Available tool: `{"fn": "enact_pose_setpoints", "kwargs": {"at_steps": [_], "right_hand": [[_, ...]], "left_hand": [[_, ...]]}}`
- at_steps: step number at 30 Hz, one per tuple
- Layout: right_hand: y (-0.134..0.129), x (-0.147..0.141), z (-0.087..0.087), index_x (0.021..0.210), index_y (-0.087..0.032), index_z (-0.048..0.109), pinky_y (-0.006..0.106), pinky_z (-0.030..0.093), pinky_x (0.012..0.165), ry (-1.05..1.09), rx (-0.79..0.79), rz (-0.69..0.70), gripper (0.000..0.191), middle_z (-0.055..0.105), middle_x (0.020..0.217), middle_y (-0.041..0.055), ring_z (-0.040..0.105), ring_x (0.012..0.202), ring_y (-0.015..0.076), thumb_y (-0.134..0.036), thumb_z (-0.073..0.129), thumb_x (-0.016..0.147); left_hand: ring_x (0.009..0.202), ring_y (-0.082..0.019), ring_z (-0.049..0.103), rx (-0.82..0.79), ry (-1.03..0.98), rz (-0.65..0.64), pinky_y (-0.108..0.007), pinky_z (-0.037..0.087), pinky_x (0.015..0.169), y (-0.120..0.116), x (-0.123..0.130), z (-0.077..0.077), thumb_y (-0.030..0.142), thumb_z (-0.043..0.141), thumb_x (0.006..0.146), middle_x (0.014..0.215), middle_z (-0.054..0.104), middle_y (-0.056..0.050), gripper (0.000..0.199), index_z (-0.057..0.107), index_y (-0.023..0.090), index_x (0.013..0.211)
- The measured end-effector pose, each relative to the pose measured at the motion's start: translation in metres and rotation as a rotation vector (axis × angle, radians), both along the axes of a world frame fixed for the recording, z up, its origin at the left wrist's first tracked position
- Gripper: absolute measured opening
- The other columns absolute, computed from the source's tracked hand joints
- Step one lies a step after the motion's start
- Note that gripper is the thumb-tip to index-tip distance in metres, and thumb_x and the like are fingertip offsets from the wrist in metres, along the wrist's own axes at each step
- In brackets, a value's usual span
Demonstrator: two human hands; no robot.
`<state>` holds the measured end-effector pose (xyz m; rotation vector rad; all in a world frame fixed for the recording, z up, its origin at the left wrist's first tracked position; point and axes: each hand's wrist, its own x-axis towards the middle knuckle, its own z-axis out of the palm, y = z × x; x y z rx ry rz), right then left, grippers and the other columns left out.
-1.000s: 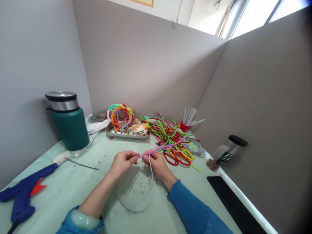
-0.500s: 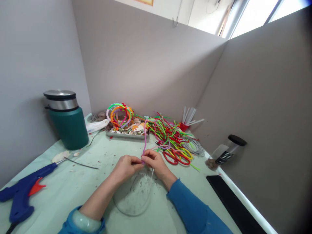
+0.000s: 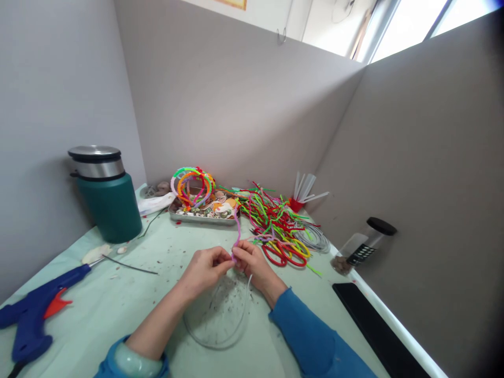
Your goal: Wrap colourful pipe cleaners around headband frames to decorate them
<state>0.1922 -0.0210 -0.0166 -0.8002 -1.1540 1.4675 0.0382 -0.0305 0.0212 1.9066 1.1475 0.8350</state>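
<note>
Between my two hands is a purple pipe cleaner (image 3: 238, 229), its free end standing up and curving toward the tray. My left hand (image 3: 208, 269) pinches it low down with thumb and forefinger. Right beside it, my right hand (image 3: 252, 262) is closed on the same pipe cleaner, the fingertips of both hands nearly meeting. A clear-grey wire hoop (image 3: 220, 346) hangs below, one side running up to my right hand. Where the pipe cleaner meets the hoop is hidden by my fingers.
Behind my hands stand a metal tray (image 3: 205, 219) of shells with colourful hoops (image 3: 192, 186), a heap of pipe cleaners (image 3: 271, 210) and red-handled scissors (image 3: 291, 254). At left are a glue gun (image 3: 35, 310) and a green flask (image 3: 108, 205); at right, a clear jar (image 3: 362, 247) and a black strip (image 3: 378, 331).
Both hands have shifted slightly to the right at the fingertips. The purple pipe cleaner's upper end now sits lower and bends more.
</note>
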Motion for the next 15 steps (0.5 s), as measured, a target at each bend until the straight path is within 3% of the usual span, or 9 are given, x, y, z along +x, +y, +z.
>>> {"fn": "enact_pose_setpoints", "kwargs": {"at_steps": [4, 9, 15], "right_hand": [[-0.0002, -0.0003, -0.0003, 0.070, -0.016, 0.052, 0.019, 0.024, 0.041, 0.044, -0.022, 0.013, 0.019, 0.045, 0.051, -0.0054, 0.037, 0.042, 0.0057, -0.030, 0.064, 0.071], [0.0006, -0.0015, -0.0026, 0.069, -0.015, 0.053, 0.020, 0.024, 0.042, 0.056, -0.010, 0.040, 0.016, 0.045, 0.049, -0.0050, 0.036, 0.042, 0.0058, -0.028, 0.062, 0.073], [0.0004, -0.0026, -0.0026, 0.070, -0.015, 0.053, 0.020, 0.023, 0.043, 0.037, 0.014, 0.002, 0.016, 0.044, 0.050, -0.0056, 0.035, 0.042, 0.0058, -0.028, 0.064, 0.071]], "left_hand": [[0.048, -0.009, 0.041, 0.060, -0.100, -0.026, -0.019, 0.031, 0.048, 0.0023, -0.0027, -0.0011, 0.033, 0.055, 0.073, 0.053, 0.052, 0.005, 0.026, 0.058, 0.016, 0.092], [0.053, -0.010, 0.045, 0.056, -0.154, -0.048, -0.020, 0.034, 0.051, 0.0041, -0.0055, -0.0027, 0.031, 0.053, 0.075, 0.060, 0.055, 0.002, 0.023, 0.063, 0.015, 0.088], [0.063, -0.013, 0.052, -0.049, -0.217, 0.055, -0.022, 0.039, 0.058, 0.0060, -0.0058, 0.0008, 0.035, 0.055, 0.071, 0.070, 0.063, -0.003, 0.025, 0.065, 0.013, 0.080]]}}
